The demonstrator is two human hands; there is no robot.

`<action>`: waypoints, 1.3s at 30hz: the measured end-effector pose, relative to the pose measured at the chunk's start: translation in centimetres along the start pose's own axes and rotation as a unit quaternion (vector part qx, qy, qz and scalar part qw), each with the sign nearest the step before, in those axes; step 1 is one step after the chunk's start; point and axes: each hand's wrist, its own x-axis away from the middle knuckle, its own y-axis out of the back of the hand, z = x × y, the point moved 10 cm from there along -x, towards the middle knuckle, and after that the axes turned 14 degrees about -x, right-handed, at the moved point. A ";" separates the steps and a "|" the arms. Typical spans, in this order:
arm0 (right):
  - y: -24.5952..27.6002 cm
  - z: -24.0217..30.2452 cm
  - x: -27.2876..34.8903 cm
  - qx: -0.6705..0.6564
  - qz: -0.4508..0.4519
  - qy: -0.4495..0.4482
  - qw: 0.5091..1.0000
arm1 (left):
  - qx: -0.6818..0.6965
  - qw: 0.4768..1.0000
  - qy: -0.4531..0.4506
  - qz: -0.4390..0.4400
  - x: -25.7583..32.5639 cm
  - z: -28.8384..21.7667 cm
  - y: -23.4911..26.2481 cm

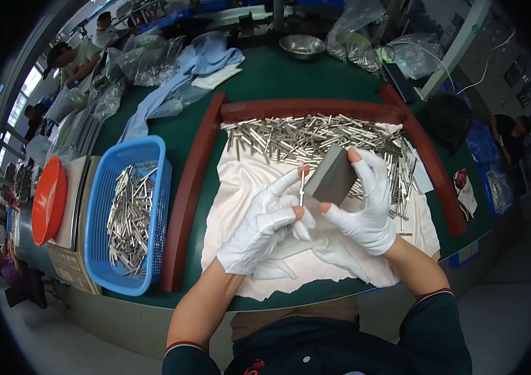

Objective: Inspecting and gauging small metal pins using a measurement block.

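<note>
Both my hands wear white gloves that leave some fingertips bare. My left hand [267,220] pinches a small shiny metal pin [302,189] upright between thumb and fingertip. Close to its right, my right hand [365,211] grips a dark grey rectangular block [333,177], thumb at the lower edge and fingers at the top. The block is tilted, its left edge beside the pin; whether they touch I cannot tell. Behind the hands lies a large heap of similar metal pins [297,136] on a pale cloth [240,178].
Dark red bars [309,110] frame the cloth at the back and sides. A blue basket [164,187] holding many pins stands left, beside an orange-red tray [50,200]. A metal bowl [302,45], a light blue cloth [184,78] and plastic bags lie farther back. Other people work at the far left.
</note>
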 end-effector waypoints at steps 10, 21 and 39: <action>0.6 1.2 0.5 -0.006 -0.032 0.043 0.999 | -0.002 1.000 -0.018 -0.010 0.2 1.0 0.3; 0.6 0.2 0.6 -0.027 -0.064 0.049 0.996 | 0.035 0.993 -0.042 -0.102 0.4 0.4 0.9; 1.0 1.1 0.0 -0.020 -0.035 0.042 0.998 | -0.011 0.999 -0.005 -0.048 0.8 0.3 0.3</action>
